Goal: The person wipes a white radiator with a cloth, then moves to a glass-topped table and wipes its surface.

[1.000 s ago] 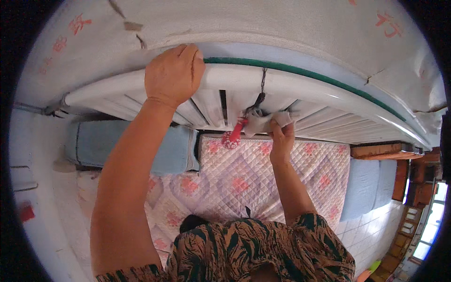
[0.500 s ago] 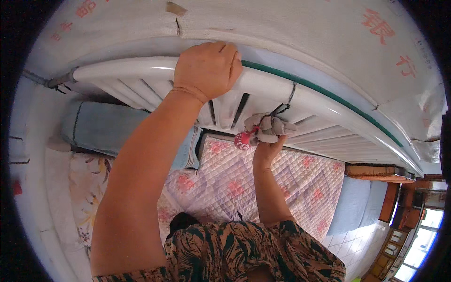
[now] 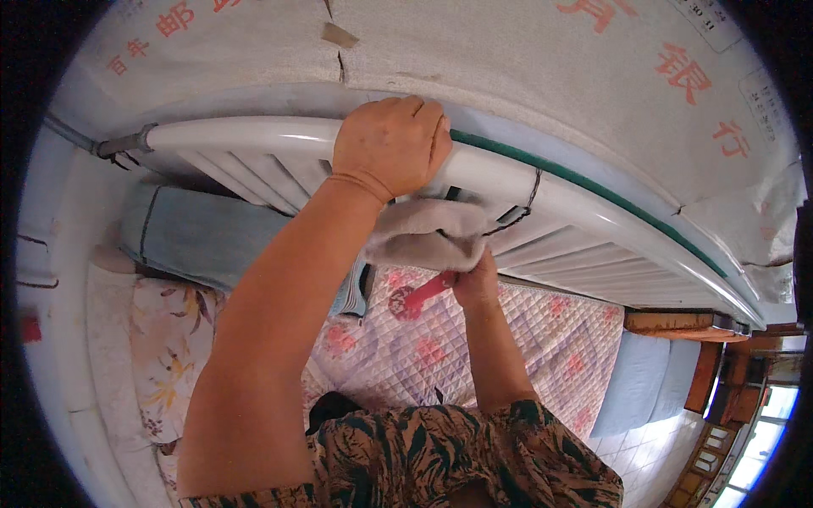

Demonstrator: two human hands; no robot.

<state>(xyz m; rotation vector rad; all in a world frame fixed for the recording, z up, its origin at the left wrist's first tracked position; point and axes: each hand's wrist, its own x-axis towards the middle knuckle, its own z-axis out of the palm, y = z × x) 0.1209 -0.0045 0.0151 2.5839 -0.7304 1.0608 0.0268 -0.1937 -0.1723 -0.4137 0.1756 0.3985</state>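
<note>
My left hand (image 3: 391, 146) is closed over the thick white top pipe (image 3: 254, 135) of a slatted radiator, its fingers curled behind the pipe. Just below, my right hand (image 3: 477, 284) grips a bunched grey-beige cloth (image 3: 423, 241), which is blurred and lies against the slats. A pink-red stick-like piece (image 3: 428, 292) with a round, patterned end juts out to the left from under that hand. Whether the cloth is wrapped around it I cannot tell. A thin black cord (image 3: 535, 190) loops over the top pipe and runs down to the cloth.
A grey pipe (image 3: 123, 146) joins the radiator's left end. Printed pale sheeting (image 3: 474, 51) covers the wall above, with a green strip (image 3: 584, 186) along the pipe. Below lie a floral quilted pad (image 3: 542, 356), a blue bolster (image 3: 212, 237) and blue cushions (image 3: 631, 377).
The cloth has swung left, closer under my left hand, and spread out; more of the pink-red piece shows. My left hand keeps its place on the pipe. The view has shifted slightly.
</note>
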